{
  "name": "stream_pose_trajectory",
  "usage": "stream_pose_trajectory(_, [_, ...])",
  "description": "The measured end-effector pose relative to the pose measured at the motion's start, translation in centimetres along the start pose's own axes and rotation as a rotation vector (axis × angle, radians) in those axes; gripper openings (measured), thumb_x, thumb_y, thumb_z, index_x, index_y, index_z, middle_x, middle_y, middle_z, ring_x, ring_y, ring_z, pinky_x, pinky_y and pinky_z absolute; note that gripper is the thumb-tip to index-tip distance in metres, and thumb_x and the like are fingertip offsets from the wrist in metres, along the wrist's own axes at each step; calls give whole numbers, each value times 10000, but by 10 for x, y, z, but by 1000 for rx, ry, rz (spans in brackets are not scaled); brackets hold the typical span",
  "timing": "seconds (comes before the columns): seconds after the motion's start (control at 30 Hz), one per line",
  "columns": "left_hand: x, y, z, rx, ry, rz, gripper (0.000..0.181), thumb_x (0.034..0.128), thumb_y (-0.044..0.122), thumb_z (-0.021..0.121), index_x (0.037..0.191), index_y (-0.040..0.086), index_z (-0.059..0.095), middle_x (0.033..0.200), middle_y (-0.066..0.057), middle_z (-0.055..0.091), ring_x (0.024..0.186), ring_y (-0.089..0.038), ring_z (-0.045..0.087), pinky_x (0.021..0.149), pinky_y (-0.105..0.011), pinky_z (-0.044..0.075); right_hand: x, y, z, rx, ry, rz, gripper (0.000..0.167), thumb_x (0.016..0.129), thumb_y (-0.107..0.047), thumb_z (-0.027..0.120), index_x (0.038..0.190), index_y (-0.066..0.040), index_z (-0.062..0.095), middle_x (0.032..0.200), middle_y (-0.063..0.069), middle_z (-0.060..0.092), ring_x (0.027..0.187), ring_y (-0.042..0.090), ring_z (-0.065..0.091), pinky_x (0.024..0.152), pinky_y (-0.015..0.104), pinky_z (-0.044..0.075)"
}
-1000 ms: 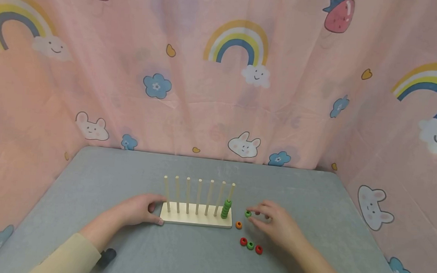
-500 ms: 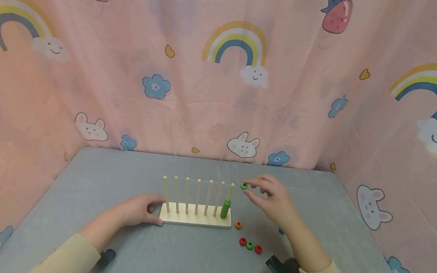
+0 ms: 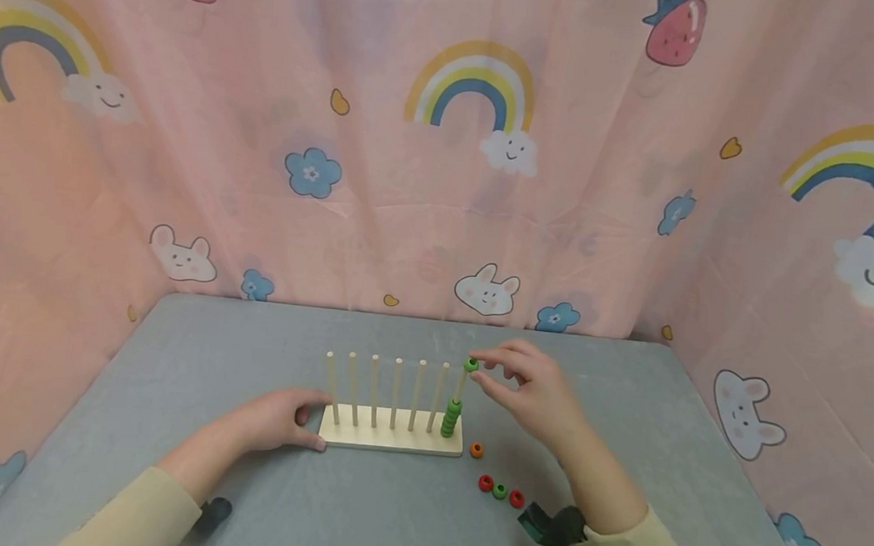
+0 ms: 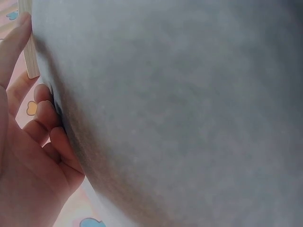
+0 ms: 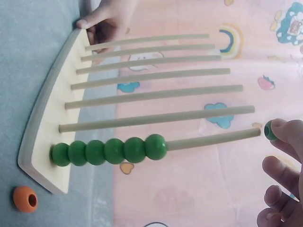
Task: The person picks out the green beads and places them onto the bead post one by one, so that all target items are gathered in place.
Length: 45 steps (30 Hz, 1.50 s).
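Note:
A wooden peg board (image 3: pixel 389 441) with a row of several upright pegs stands on the table. Its rightmost peg carries a stack of green beads (image 5: pixel 113 150); the other pegs are bare. My left hand (image 3: pixel 285 418) grips the board's left end between thumb and fingers, and the left wrist view catches just a corner of the board (image 4: pixel 31 61). Between thumb and forefinger my right hand (image 3: pixel 531 387) pinches a green bead (image 5: pixel 270 130). That bead is at the tip of the rightmost peg, a small gap apart in the right wrist view.
On the table right of the board lie an orange bead (image 3: pixel 476 450), a red bead (image 3: pixel 486 482), a loose green bead (image 3: pixel 499 491) and another red bead (image 3: pixel 517 498). A patterned pink curtain (image 3: pixel 440 223) hangs behind the grey table (image 3: pixel 302 507).
My right hand has lifted the green bead from beside the board and carried it up and left to the rightmost peg's top. The left hand stays on the board.

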<state>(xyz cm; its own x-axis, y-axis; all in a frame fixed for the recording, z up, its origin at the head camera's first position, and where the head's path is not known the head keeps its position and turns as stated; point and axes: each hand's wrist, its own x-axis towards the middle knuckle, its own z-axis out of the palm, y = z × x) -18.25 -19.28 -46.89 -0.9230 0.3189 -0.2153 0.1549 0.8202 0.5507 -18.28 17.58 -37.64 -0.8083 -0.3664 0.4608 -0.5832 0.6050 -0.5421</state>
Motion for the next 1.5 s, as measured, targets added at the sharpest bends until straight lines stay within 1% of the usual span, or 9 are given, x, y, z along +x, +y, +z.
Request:
stream_pose_trajectory(0.17, [0,1,0,0,-3,1,632,706,405,885,1261,198,664,736,-6,478,665,-152,420,609,-331,315,1,1,6,25,-11,0,244,864,-166,788,1105,-191,763,931,-112,608,761,150,482,629,265,412])
stream_pose_trajectory(0.3, [0,2,-1,-5,-4,3,630,708,400,885,1260,194,663,734,-4,476,663,-151,418,607,-329,313,2,1,8,15,-8,7,244,866,-164,786,1109,-163,762,935,-104,614,762,138,477,636,267,415])
stream_pose_trajectory(0.5, [0,1,-1,-3,1,12,619,710,387,886,1251,184,665,735,-4,475,668,-151,421,610,-328,316,2,1,8,0,-22,31,243,866,-185,787,1107,-201,762,935,-112,610,765,117,470,627,268,413])
stream_pose_trajectory(0.77, [0,-1,0,-9,4,23,622,714,384,884,1257,176,663,739,-8,476,672,-152,423,613,-327,320,0,2,13,-16,-73,96,247,868,-207,787,1114,-208,760,947,-104,613,798,158,501,623,268,430])
stream_pose_trajectory(1.0, [1,-1,0,-4,1,20,630,712,386,885,1262,174,661,736,-4,476,671,-152,424,613,-327,319,-6,10,24,5,-135,169,221,858,-206,794,1076,-189,759,931,-71,615,815,179,516,639,269,439])
stream_pose_trajectory(1.1, [1,-1,0,0,1,14,636,711,390,885,1266,175,660,741,-5,478,676,-153,426,615,-329,320,-9,13,29,9,-164,183,214,862,-213,790,1072,-192,755,927,-90,602,821,198,525,637,265,440])
stream_pose_trajectory(1.23, [0,-1,0,7,1,10,639,710,397,884,1267,178,660,745,-6,480,681,-153,429,616,-331,321,-15,18,36,8,-200,189,202,865,-206,787,1062,-193,749,915,-111,586,806,167,513,646,268,442])
stream_pose_trajectory(1.33, [0,-1,0,6,1,15,635,711,397,884,1264,180,662,744,-6,481,680,-153,430,614,-332,322,-17,22,40,1,-218,220,198,869,-216,784,1062,-202,746,909,-125,578,801,130,495,656,272,441])
stream_pose_trajectory(1.5, [0,-1,0,-7,-4,18,633,717,394,880,1270,180,659,748,-7,481,682,-155,430,616,-331,323,-20,25,43,-9,-233,257,188,871,-233,781,1056,-224,746,904,-128,576,803,124,492,661,282,440])
